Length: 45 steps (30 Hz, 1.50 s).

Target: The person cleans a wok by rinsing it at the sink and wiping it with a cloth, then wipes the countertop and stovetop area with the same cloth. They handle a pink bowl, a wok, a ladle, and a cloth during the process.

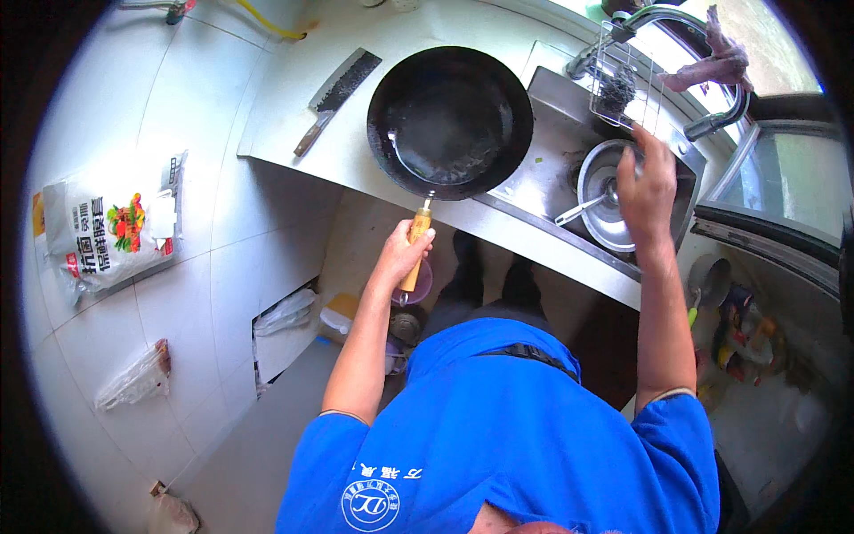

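My left hand [405, 252] grips the wooden handle of a black wok [450, 123], which rests partly on the white counter and partly over the sink's left edge. Over the right part of the stainless steel sink [550, 107], my right hand [646, 187] is raised with its fingers apart, and I see nothing held in it. Below that hand lies a metal bowl or lid [594, 177] with a light-handled utensil [579, 209] across it. A wire rack [644, 110] holding a dark scouring pad [617, 87] is just beyond my fingertips.
A cleaver [340, 87] lies on the counter [280, 127] left of the wok. The curved faucet [712, 123] has a cloth [720, 67] draped over it. An open window frame [767, 167] stands at the right. A printed plastic bag [113, 227] hangs on the tiled wall.
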Tool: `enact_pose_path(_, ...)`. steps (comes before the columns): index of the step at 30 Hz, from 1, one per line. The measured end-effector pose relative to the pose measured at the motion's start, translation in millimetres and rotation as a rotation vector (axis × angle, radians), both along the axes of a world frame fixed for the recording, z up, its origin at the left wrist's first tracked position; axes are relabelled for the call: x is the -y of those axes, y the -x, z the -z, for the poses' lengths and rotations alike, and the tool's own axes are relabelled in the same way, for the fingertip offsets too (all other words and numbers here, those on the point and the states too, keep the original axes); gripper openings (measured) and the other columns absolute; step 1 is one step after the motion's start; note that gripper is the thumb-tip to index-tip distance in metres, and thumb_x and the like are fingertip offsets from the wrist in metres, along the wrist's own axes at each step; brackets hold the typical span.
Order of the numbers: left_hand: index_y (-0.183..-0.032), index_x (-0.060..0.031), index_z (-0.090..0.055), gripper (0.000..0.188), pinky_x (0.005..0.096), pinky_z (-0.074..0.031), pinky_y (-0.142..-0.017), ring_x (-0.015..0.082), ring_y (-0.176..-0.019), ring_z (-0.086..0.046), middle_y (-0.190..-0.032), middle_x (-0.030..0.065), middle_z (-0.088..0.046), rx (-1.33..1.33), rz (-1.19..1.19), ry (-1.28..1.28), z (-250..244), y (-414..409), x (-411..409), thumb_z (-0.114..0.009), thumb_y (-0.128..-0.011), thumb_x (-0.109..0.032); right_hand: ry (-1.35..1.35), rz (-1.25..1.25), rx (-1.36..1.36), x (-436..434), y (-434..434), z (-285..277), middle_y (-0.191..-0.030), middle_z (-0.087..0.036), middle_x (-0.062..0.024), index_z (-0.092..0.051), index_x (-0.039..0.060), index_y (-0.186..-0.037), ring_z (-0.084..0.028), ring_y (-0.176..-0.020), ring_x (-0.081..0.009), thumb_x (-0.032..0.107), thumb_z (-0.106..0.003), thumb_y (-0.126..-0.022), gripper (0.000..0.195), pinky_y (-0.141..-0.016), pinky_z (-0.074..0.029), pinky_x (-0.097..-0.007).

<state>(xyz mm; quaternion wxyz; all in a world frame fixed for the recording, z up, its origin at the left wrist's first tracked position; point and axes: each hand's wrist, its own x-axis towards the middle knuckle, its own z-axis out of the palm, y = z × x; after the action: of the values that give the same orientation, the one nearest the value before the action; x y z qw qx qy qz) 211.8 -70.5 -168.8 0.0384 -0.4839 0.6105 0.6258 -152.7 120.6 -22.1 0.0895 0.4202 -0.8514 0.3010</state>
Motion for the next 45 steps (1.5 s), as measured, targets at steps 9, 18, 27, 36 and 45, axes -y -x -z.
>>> enact_pose_path(9,-0.131,0.0018,-0.058,0.057,0.0346,-0.057,-0.078,0.017,-0.084,-0.068,-0.098,0.0093,-0.071,0.067,0.076,0.101,15.0,12.1,17.0,-0.076,-0.094,-0.037,-0.308,0.103,0.642,-113.4,-91.4,113.5,-0.108,-0.07,-0.0198,-0.064,0.0002,-0.119,-0.07,-0.101,-0.0346,0.004,-0.065,-0.091,0.028,-0.091,-0.056,-0.0435)
enact_pose_path(18,-0.114,-0.0014,-0.06,0.033,0.0296,-0.055,-0.071,0.0123,-0.077,-0.066,-0.089,0.0062,-0.069,0.115,0.139,0.078,7.3,24.8,12.9,-0.072,-0.097,-0.027,-0.561,0.456,0.549,-173.4,-27.3,220.9,-0.115,-0.069,-0.0225,-0.068,0.0052,-0.122,-0.064,-0.111,-0.0405,0.019,-0.068,-0.089,0.035,-0.099,-0.051,-0.0495)
enact_pose_path(27,-0.121,-0.0009,-0.062,0.035,0.0304,-0.055,-0.074,0.0125,-0.078,-0.066,-0.091,0.0076,-0.071,0.164,0.114,0.092,-2.3,26.5,5.3,-0.067,-0.1,-0.028,-0.96,0.213,0.524,-121.3,12.2,269.8,-0.111,-0.072,-0.0218,-0.073,0.0043,-0.111,-0.07,-0.107,-0.04,0.037,-0.075,-0.086,0.041,-0.093,-0.057,-0.0495)
enact_pose_path(36,-0.122,-0.0002,-0.061,0.033,0.0292,-0.055,-0.072,0.0123,-0.075,-0.065,-0.088,0.0068,-0.07,0.153,0.074,0.091,0.7,27.5,0.5,-0.066,-0.101,-0.026,-1.054,0.164,0.507,-142.4,33.5,290.9,-0.11,-0.074,-0.0218,-0.074,0.0023,-0.107,-0.072,-0.105,-0.0373,0.034,-0.064,-0.093,0.036,-0.093,-0.058,-0.0486)
enact_pose_path(45,-0.119,-0.0029,-0.063,0.029,0.0274,-0.055,-0.07,0.0101,-0.077,-0.065,-0.09,0.0036,-0.068,0.131,0.022,0.027,3.7,25.9,1.8,-0.069,-0.1,-0.024,-1.159,0.032,0.492,-115.7,35.4,303.7,-0.111,-0.073,-0.022,-0.075,0.0045,-0.111,-0.072,-0.104,-0.0378,0.029,-0.067,-0.088,0.034,-0.094,-0.057,-0.047)
